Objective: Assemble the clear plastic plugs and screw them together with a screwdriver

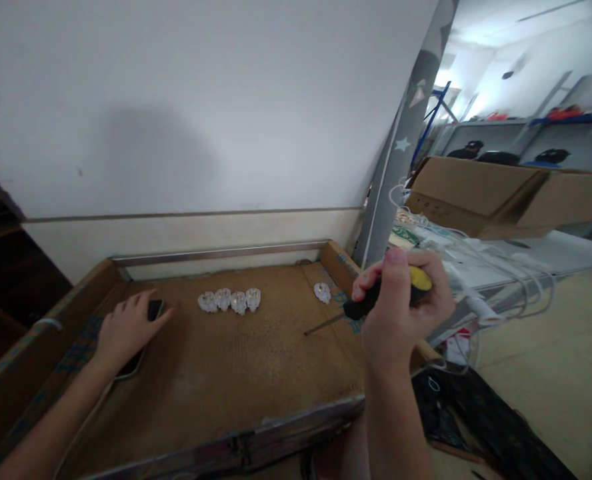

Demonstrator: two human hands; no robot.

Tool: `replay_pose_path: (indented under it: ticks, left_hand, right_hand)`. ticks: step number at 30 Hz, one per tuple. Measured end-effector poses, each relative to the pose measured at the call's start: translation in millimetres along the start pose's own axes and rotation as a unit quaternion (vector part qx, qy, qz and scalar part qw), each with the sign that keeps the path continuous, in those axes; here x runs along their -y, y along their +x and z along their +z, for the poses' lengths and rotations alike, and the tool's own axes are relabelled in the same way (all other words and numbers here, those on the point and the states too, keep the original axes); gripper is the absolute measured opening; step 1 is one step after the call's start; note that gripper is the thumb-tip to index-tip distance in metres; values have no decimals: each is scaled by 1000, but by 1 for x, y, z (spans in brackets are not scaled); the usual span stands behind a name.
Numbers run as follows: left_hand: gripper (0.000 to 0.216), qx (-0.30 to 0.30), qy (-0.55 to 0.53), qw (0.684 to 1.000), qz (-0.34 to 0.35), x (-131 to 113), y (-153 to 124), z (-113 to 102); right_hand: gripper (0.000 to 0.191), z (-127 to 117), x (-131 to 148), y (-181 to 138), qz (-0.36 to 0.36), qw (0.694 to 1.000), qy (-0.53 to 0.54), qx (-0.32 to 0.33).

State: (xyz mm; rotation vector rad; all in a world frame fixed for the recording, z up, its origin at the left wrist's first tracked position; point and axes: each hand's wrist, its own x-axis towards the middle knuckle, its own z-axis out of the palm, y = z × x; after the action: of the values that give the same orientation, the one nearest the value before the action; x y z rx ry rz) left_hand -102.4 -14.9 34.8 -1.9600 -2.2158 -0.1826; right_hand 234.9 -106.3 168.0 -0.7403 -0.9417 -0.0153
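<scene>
My right hand (pixel 401 300) is raised over the right side of a cardboard-lined work surface (pixel 236 373), its fingers wrapped round the yellow-and-black handle of a screwdriver (pixel 326 325). The metal shaft points down and left, its tip near the cardboard. Below and left of that hand sits a single clear plastic piece (pixel 322 291). Several similar clear pieces (pixel 230 301) with small metal parts stand in a row at the centre. At the left, my left hand (pixel 129 327) rests over a dark phone (pixel 136 363), thumb and fingers apart, covering part of it.
Cardboard edging (pixel 71 307) and a metal strip (pixel 221 252) border the surface, with a wall (pixel 201 120) behind. A grey post (pixel 393 160) rises at the right. Beyond it, a white table (pixel 576 250) carries cables and an open carton (pixel 476 190). People sit farther back.
</scene>
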Motion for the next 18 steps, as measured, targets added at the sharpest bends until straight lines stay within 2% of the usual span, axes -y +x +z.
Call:
replay_pose_path:
  ticks: [2,4,10,14,18]
  left_hand:
    - [62,45,10,998,-41,19,-7,5]
    - [63,66,6,996,-57,25,-13,11]
    - [76,24,-24,994,-100,9,-18,16]
    - [84,17,-62,993,-98,4,-19,12]
    - [74,12,-93,992,-83,17,-28,9]
  right_hand:
    - [25,1,1,-3,-3,1000,1,4]
    - [25,1,2,-5,1,1000,-6,10]
    - [26,3,6,-16,5,998,-41,55]
    - [23,4,9,-23,-10,995,-38,96]
    - [24,1,5,-16,-23,997,-36,68]
